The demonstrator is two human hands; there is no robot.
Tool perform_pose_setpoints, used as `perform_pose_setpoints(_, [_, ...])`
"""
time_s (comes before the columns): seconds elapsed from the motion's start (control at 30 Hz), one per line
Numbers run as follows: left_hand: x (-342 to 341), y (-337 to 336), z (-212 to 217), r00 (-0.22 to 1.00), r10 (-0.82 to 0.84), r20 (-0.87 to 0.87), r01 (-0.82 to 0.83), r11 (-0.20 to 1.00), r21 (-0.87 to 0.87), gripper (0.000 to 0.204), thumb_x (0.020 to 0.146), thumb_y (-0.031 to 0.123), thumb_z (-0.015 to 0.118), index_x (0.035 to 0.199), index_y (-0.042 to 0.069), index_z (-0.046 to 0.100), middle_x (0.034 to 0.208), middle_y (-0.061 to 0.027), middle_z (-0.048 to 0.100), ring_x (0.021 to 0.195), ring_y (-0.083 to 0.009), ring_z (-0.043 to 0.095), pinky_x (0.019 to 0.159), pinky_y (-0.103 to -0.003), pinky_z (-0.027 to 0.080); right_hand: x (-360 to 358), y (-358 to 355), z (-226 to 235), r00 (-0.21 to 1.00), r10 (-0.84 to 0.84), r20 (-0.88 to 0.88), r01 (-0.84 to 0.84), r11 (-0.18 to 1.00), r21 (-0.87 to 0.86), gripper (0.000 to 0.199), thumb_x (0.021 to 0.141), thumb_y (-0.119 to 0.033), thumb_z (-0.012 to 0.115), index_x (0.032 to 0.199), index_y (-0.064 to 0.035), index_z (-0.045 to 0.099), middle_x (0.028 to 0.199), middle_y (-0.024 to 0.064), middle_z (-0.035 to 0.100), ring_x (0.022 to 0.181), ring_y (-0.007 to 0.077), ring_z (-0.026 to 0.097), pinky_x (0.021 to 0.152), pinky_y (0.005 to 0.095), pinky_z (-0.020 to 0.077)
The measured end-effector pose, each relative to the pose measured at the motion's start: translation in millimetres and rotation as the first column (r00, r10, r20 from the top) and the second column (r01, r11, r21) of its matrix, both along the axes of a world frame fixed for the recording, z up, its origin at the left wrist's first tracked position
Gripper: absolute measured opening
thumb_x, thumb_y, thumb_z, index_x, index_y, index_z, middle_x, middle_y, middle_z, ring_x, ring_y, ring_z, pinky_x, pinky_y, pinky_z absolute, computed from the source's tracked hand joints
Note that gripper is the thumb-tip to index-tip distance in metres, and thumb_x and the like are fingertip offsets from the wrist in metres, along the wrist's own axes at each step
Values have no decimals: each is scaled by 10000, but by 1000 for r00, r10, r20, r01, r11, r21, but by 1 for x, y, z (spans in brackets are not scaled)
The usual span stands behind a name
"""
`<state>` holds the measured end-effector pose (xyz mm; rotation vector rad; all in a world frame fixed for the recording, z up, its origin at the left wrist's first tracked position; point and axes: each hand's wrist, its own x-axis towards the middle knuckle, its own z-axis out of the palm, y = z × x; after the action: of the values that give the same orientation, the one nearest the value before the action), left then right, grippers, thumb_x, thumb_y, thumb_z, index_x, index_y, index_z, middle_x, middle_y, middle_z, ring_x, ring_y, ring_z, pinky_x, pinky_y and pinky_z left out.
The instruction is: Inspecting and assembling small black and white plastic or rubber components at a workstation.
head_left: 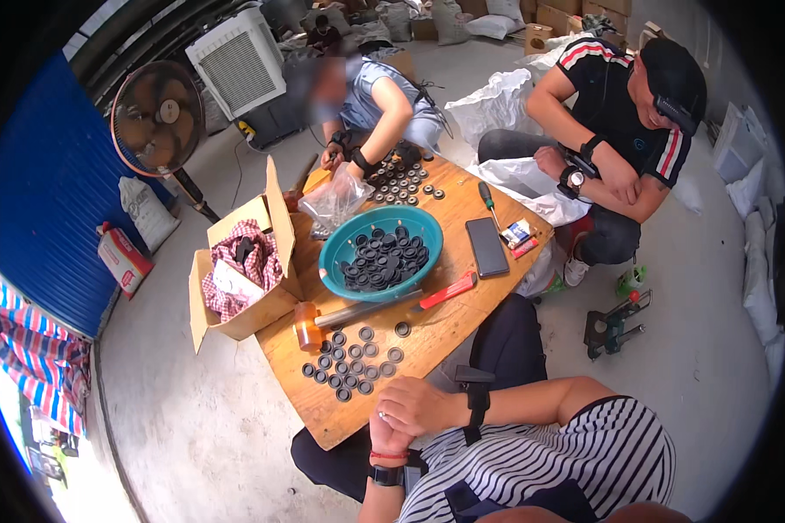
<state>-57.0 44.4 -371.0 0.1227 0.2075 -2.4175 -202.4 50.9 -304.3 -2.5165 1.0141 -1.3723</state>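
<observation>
My right hand (417,406) lies folded over my left hand (386,438) at the table's near edge. Its fingers curl round the left one, whose own fingers are mostly hidden. Just beyond them, several black rubber-looking rings (356,367) lie loose on the wooden table (331,422). A mallet (308,326) with an orange head lies past these rings, its grey handle pointing right. Behind it stands a teal plastic basin (327,277) full of similar black round pieces (384,260). A red-handled tool (448,291) rests beside the basin. Neither hand touches any of these things.
An open cardboard box (270,307) with checked cloth adjoins the table's left side. A phone (487,247) and a screwdriver (488,200) lie at the right. Across the table a co-worker handles a clear bag (333,202); another sits right, arms crossed. A green hand press (610,329) stands on the floor.
</observation>
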Motion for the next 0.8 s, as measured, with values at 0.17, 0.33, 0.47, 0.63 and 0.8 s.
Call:
perform_pose_setpoints(0.17, [3, 28, 21, 953, 141, 268, -180, 976, 126, 274, 1007, 238, 407, 1201, 98, 541, 1163, -58, 599, 1086, -194, 581, 933, -372, 477, 19, 11, 2, 991, 3, 135, -16, 996, 93, 172, 735, -127, 658, 878, -48, 606, 893, 80, 578, 858, 276, 562, 763, 378, 448])
perform_pose_setpoints(0.33, [26, 53, 8, 978, 45, 205, -114, 934, 339, 213, 952, 167, 524, 1071, 19, 620, 1038, -124, 627, 964, -263, 600, 727, -314, 523, -20, -13, -25, 858, -432, 279, 211, 791, 575, 177, 878, -98, 627, 997, 32, 629, 834, 106, 635, 722, 179, 600, 658, 298, 472])
perform_pose_setpoints(0.47, [37, 67, -12, 961, -53, 272, -50, 932, 358, 214, 954, 165, 509, 1092, 33, 605, 1021, -113, 622, 905, -218, 600, 589, -271, 474, -82, -42, -67, 777, -628, 46, 470, 628, 620, 203, 885, -110, 606, 1037, 24, 630, 786, 98, 655, 682, 171, 614, 647, 298, 484])
perform_pose_setpoints(0.63, [57, 79, -14, 952, 39, 303, -115, 965, 237, 256, 970, 203, 466, 1151, 45, 555, 985, -83, 575, 768, -177, 539, 508, -238, 414, -72, -57, -69, 865, -474, -162, 455, 609, 649, 256, 850, -128, 617, 1066, 9, 605, 881, 203, 639, 820, 363, 628, 729, 433, 488])
perform_pose_setpoints(0.8, [51, 76, -16, 958, 72, 277, -137, 965, 223, 236, 970, 202, 459, 1133, 51, 539, 911, -56, 528, 675, -135, 469, 461, -221, 373, -78, -56, -67, 859, -399, -321, 512, 663, 546, 263, 838, -137, 628, 1055, 9, 607, 1005, 205, 591, 908, 399, 597, 791, 462, 485])
